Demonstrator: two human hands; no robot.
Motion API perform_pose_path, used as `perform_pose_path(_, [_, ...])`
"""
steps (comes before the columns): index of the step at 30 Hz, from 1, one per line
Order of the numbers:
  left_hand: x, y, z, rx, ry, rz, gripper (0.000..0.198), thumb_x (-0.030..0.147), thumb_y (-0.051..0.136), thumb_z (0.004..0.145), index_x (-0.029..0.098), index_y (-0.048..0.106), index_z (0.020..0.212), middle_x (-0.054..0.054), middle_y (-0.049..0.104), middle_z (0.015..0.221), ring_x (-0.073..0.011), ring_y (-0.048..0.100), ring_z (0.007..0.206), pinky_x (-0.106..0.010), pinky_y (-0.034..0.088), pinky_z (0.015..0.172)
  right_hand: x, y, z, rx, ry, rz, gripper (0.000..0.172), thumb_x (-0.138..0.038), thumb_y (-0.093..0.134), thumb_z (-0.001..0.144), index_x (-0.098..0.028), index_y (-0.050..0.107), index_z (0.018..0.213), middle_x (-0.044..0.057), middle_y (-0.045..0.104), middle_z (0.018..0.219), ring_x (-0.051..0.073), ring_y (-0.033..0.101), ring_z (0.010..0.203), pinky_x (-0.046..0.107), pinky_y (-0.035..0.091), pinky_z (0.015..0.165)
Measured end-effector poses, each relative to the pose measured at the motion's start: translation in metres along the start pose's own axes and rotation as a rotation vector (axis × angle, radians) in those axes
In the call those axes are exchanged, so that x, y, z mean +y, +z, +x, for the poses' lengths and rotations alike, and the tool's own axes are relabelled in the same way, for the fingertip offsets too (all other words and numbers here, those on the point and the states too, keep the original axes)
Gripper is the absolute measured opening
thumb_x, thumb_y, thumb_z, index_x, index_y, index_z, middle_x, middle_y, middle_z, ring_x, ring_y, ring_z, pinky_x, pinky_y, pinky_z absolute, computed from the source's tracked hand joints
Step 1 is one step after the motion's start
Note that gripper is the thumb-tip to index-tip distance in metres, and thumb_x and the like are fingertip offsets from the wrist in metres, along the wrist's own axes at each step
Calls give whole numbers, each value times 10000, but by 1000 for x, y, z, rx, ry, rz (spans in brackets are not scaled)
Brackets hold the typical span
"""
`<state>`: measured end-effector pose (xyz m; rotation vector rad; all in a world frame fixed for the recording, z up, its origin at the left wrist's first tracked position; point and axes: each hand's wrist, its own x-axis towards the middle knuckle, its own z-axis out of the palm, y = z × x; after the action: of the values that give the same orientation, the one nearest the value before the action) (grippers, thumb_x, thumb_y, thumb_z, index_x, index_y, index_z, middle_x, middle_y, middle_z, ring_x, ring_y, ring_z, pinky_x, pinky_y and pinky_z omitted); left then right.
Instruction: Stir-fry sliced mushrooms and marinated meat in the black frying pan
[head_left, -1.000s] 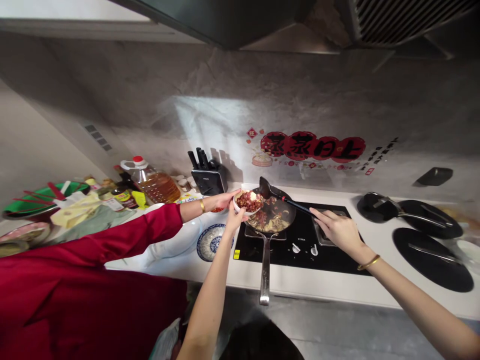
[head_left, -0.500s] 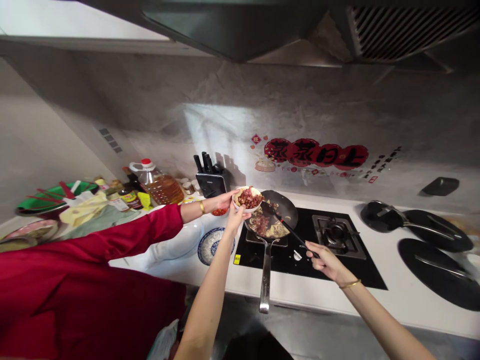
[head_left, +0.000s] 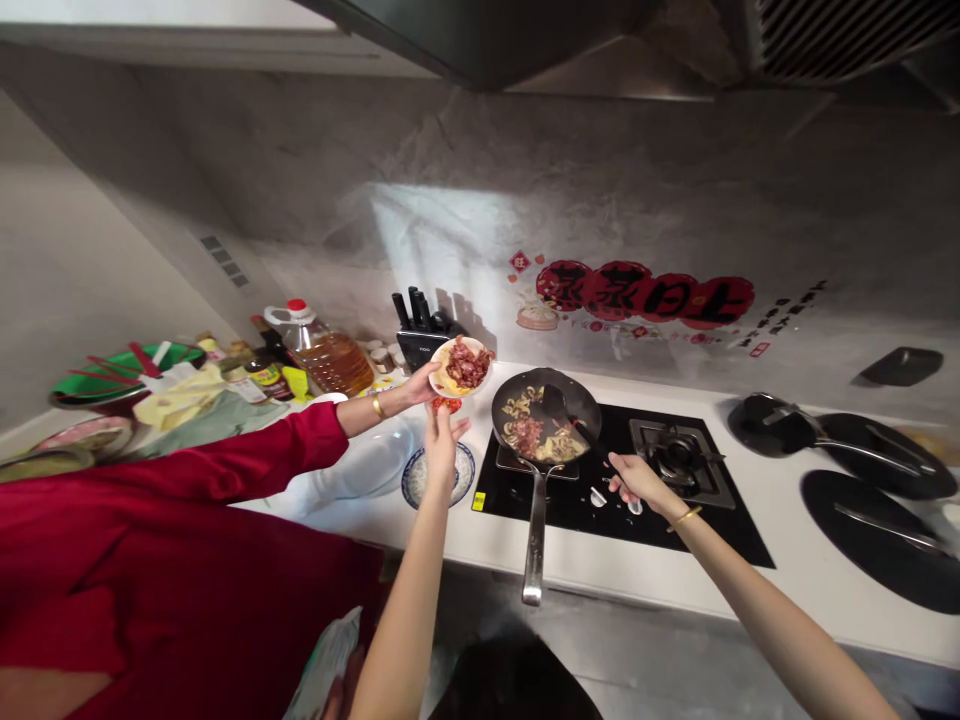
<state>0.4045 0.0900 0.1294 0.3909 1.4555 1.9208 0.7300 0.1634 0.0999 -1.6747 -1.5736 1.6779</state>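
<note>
My left hand (head_left: 444, 440) is off the bowl with its fingers apart, in front of a small dish of chopped red pieces (head_left: 447, 403). Just above it, a person in a red sleeve has a hand (head_left: 414, 388) on the white bowl of reddish-brown meat slices (head_left: 466, 366), which is tilted towards me. My right hand (head_left: 634, 482) grips the handle of a black spatula (head_left: 585, 430), its blade inside the frying pan (head_left: 581, 392). Pale slices and some reddish meat (head_left: 525, 437) lie in that pan, on the left burner.
A blue-and-white plate (head_left: 466, 478) lies left of the hob (head_left: 739, 520). Behind stand a knife block (head_left: 420, 347) and an oil jug (head_left: 330, 355). Pans and lids (head_left: 862, 530) lie to the right. The pan's steel handle (head_left: 535, 540) juts over the counter edge.
My left hand has let go of the bowl and moved down and left. The other person's hand has drawn the bowl left and up, away from the pan. My right hand still holds the spatula.
</note>
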Motion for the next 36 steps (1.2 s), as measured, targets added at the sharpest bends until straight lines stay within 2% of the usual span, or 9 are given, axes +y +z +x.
perform_pose_path(3, [-37,-36,-52,59,-79,229,507,446,552,839,214,488,1286,-97,595,1192,-204,620,993,-269,520,776,-9,-1,20,-44,1,-184,302,-319,339,953,-102,526,857,15,572,465,72,444,295,150,256,276])
perform_pose_path(9, [-115,-74,-150,-265,-411,491,461,535,588,768,170,624,1046,-128,639,1098,-273,584,1058,-327,485,801,-15,-24,21,-291,99,-176,395,-435,368,924,-112,565,811,-30,505,433,27,305,264,143,189,287])
perform_pose_path(18, [-105,-54,-173,-548,-457,498,534,623,519,773,151,620,1001,-95,668,936,-223,643,832,-322,480,752,-37,-52,25,-533,234,-185,425,-485,417,877,-107,611,863,-89,362,418,11,157,296,146,104,308])
perform_pose_path(21, [-105,-41,-179,-511,-665,337,634,665,546,729,129,554,1068,-122,660,952,-194,657,729,-321,512,676,-43,-66,17,-450,118,-219,437,-521,447,857,-123,612,931,-75,422,468,14,166,311,160,112,316])
perform_pose_path(24, [-106,-34,-182,-457,-742,198,687,658,576,715,111,509,1124,-145,662,968,-178,660,695,-313,528,661,-56,-73,-4,-347,-164,-506,422,-533,489,836,-157,658,922,-12,566,564,51,363,369,173,253,360])
perform_pose_path(26, [-105,-34,-182,-453,-766,137,693,642,598,711,108,499,1141,-141,668,946,-175,660,667,-307,531,639,-65,-60,-18,-261,-376,-787,351,-464,496,856,-197,693,969,40,666,707,119,559,549,204,400,497])
perform_pose_path(29, [-104,-34,-182,-443,-782,84,679,614,605,728,113,490,1171,-122,673,913,-160,651,624,-293,531,605,-72,-14,-24,-29,-573,-1221,337,-347,452,899,-256,637,1165,94,704,884,204,654,763,272,458,659])
perform_pose_path(33, [-107,-34,-184,-425,-767,55,646,592,593,753,110,496,1173,-119,674,900,-136,629,582,-278,521,578,-71,33,-5,154,-548,-1501,408,-301,368,939,-218,506,1313,155,689,900,227,677,749,271,448,619])
perform_pose_path(36, [-111,-33,-185,-413,-752,65,653,605,609,728,113,520,1147,-113,678,884,-130,619,565,-273,511,572,-67,18,1,199,-466,-1538,387,-294,364,941,-191,541,1269,153,697,844,243,681,758,279,447,614])
